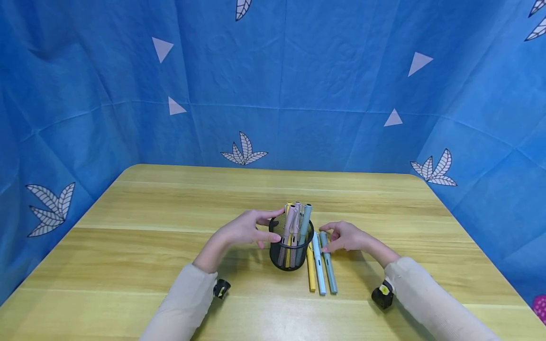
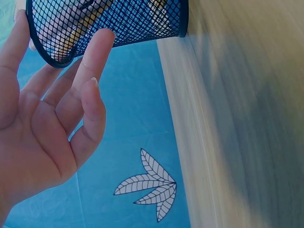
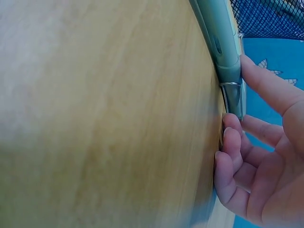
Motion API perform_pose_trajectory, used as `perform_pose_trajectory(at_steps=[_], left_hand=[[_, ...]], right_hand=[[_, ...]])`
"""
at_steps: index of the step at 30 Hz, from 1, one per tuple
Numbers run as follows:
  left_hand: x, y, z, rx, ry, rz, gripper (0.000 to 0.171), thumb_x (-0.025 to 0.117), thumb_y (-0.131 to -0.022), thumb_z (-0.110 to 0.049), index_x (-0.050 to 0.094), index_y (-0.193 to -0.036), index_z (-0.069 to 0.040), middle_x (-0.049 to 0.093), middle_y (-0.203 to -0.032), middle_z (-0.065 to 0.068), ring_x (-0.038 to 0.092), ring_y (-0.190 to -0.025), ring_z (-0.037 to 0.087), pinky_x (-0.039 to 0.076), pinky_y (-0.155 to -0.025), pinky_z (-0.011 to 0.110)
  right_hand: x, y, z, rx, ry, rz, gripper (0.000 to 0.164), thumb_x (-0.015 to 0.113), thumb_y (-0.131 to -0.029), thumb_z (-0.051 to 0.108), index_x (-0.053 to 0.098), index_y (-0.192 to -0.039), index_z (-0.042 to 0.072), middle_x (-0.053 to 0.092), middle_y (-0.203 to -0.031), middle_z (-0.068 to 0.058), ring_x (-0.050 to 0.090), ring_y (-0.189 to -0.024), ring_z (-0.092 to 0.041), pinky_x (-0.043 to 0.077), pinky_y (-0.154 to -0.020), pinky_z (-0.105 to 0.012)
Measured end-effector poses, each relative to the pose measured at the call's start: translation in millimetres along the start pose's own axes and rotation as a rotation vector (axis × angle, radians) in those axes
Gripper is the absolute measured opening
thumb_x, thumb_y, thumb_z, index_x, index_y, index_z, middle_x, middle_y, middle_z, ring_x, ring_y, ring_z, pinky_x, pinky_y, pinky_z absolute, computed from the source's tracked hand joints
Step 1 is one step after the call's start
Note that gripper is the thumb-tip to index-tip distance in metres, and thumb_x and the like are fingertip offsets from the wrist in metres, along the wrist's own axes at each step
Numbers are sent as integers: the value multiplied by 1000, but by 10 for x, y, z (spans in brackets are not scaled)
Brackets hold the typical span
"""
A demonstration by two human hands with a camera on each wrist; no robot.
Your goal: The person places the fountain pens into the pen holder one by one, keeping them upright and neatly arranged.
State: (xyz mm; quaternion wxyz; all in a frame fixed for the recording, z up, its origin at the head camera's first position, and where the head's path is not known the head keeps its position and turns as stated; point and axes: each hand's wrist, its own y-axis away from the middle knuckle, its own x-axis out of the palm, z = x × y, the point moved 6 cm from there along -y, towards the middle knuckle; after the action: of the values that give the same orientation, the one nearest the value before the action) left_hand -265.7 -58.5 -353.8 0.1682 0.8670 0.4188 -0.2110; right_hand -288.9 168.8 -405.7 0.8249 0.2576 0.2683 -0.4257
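Note:
A black mesh pen holder (image 1: pixel 276 258) stands upright on the table with several pens in it: lilac pens (image 1: pixel 290 220), a teal pen (image 1: pixel 305 220) and yellow ones. My left hand (image 1: pixel 243 229) holds the holder by its rim, thumb at the near side and fingers at the left and back. To the holder's right lie a yellow pen (image 1: pixel 312 274), a light blue pen (image 1: pixel 319 267) and a grey-teal pen (image 1: pixel 330 272), side by side. My right hand (image 1: pixel 350 237) pinches the far end of the grey-teal pen between thumb and fingers; the right wrist view shows this close up.
Under everything is a wood-grain table (image 1: pixel 149 265) with rounded far corners. A blue cloth (image 1: pixel 324 137) with leaf and triangle prints hangs behind it and along both sides. Small black wrist cameras sit at the left cuff (image 1: pixel 198 279) and right cuff (image 1: pixel 401 274).

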Motion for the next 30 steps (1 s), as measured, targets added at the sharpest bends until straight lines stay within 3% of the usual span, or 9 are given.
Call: perform_pose_trajectory(at_steps=[8,17,30], left_hand=[[1,6,-2,-6,8,1,70,68,-79,-28,32,-139,-27,33,-140,8,62,-65,33,43,-82,34],[0,-1,11,-9,9,2,70,68,-79,-28,31,-139,-27,33,-139,13,62,-65,32,44,-81,33],[5,1,11,-11,21,-6,69,68,-80,-26,33,-139,-26,34,-138,16,61,-67,31,46,-78,31]], right_hand=[[-7,9,2,16,-9,-23,58,72,-75,13,46,-122,-9,51,-64,-2,36,-47,-9,31,-41,-21],[6,16,15,73,-68,-53,56,71,-74,6,45,-122,-9,52,-69,-6,52,-51,-15,49,-47,-32],[18,39,30,125,-107,-119,48,70,-71,-5,50,-114,-5,47,-70,-8,53,-48,-14,50,-46,-31]])
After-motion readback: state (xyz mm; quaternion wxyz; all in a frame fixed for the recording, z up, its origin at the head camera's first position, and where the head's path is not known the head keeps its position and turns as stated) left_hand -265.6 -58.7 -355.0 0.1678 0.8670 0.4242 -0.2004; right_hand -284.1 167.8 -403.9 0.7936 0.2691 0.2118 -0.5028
